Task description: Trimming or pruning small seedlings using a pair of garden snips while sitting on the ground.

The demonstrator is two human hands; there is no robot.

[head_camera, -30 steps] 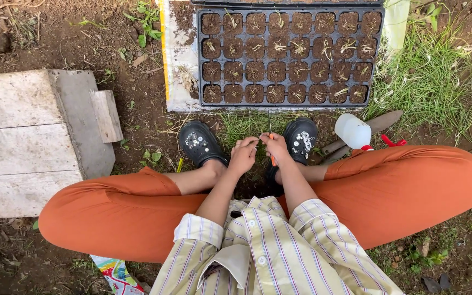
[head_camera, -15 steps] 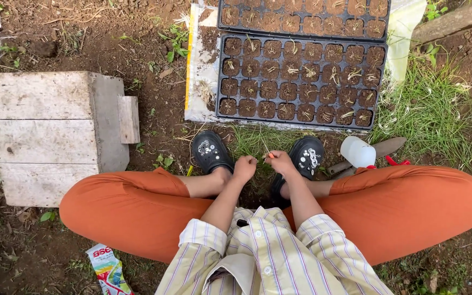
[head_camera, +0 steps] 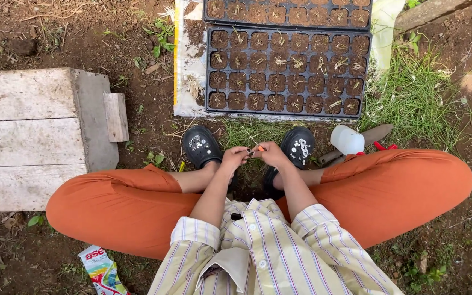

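Left hand [head_camera: 232, 158] and right hand [head_camera: 271, 153] pinched together on small orange-tipped piece [head_camera: 260, 148], thin, partly hidden; black seedling tray [head_camera: 285, 71] just ahead.

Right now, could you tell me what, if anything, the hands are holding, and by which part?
The left hand and right hand pinch a small thin item with an orange bit between their fingertips; what it is and which part is gripped cannot be told.
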